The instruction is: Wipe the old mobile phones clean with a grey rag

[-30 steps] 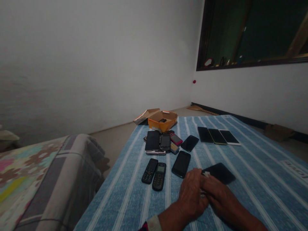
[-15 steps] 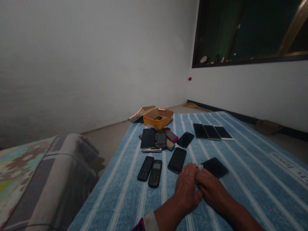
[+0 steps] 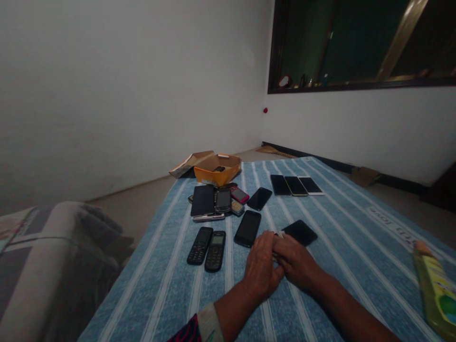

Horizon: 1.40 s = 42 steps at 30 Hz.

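From the head view, your left hand (image 3: 261, 266) and right hand (image 3: 295, 261) lie closed together on the striped blue cloth (image 3: 356, 270), pinching a small pale item (image 3: 280, 234) — too hidden to name. A black smartphone (image 3: 299, 232) sits just beyond them, a keypad phone (image 3: 215, 251) to the left, an orange cardboard box (image 3: 217, 170) farther off. New at the right edge: a yellow-green bottle (image 3: 435, 294) — only just in view as your head turned.

Left hand (image 3: 261, 268) and right hand (image 3: 295, 262) meet at centre — fingers (image 3: 281, 251) curled together, backs up; left forearm (image 3: 235, 318) and right forearm (image 3: 349, 304) angle inward.
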Each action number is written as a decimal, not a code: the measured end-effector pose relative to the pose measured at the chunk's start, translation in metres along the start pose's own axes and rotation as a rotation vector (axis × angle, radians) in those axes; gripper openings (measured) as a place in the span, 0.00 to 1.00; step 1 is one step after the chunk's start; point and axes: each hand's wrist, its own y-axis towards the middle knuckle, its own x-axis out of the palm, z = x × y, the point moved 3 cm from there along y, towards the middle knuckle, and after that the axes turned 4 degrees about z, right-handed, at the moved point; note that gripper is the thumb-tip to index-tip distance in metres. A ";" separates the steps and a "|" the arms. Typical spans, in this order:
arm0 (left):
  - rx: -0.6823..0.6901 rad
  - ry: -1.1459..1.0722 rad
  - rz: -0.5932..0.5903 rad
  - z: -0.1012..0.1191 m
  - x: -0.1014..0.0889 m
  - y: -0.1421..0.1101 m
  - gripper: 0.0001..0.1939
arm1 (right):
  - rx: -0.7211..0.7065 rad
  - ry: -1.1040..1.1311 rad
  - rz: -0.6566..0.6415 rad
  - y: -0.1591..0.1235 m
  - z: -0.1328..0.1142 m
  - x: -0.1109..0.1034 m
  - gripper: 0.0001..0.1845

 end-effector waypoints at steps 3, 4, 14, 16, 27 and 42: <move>-0.023 -0.015 -0.020 0.004 -0.004 0.004 0.37 | 0.025 -0.038 0.016 0.000 0.006 0.001 0.25; -0.036 -0.028 -0.039 0.006 -0.006 0.006 0.37 | 0.031 -0.053 0.029 0.000 0.010 0.002 0.25; -0.036 -0.004 -0.148 0.018 -0.018 0.019 0.34 | 0.239 -0.288 0.213 -0.009 0.059 -0.031 0.20; -0.051 0.008 -0.158 0.019 -0.018 0.022 0.33 | 0.270 -0.298 0.236 -0.011 0.066 -0.041 0.18; -0.025 0.014 -0.219 0.025 -0.023 0.033 0.28 | 0.468 -0.228 0.252 -0.022 0.092 -0.067 0.17; -0.009 0.051 -0.245 0.028 -0.021 0.039 0.26 | 0.408 -0.083 0.017 -0.027 0.081 -0.090 0.19</move>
